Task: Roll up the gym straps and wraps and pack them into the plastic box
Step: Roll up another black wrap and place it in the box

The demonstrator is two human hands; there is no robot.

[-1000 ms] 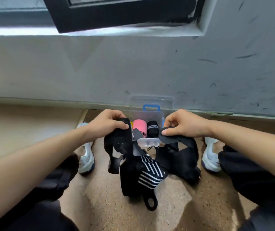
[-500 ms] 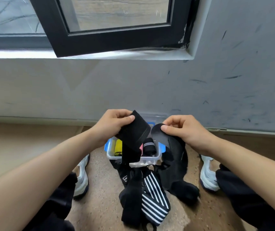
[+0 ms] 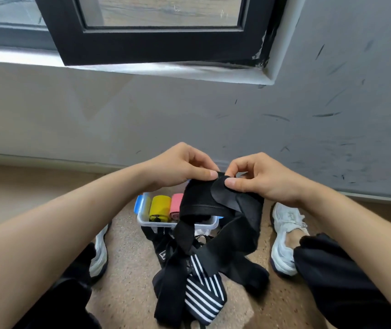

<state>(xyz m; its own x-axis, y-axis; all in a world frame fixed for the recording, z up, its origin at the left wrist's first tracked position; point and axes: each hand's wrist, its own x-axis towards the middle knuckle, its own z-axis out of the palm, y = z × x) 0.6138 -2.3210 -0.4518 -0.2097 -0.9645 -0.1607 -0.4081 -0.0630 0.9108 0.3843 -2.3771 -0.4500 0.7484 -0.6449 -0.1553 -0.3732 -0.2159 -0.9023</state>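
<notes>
Speckled floor (image 3: 128,269), scuffed grey wall (image 3: 142,119). Black wrap (image 3: 199,200) is held up over the plastic box (image 3: 154,224), tails hanging down to the pile. Left hand (image 3: 180,167) and right hand (image 3: 258,179): fingers curled tight, pinching its top edge, thumbs nearly touching. Vs 0.5 s ago: hands closer together, wrap end folded over. Soft matte fabric. Yellow roll (image 3: 160,207) and pink roll (image 3: 176,205) sit in the clear box; striped wrap (image 3: 204,298) lies nearer.

**Head camera, single view**

One wide-angle view, worn on the head, facing forward and down; straight lines bow. Close range: left hand (image 3: 180,165) and right hand (image 3: 262,179) on the black wrap (image 3: 199,201) at centre frame, forearms across the lower corners. Floor (image 3: 128,257) below; wall (image 3: 189,115) and window frame (image 3: 156,45) above.
</notes>
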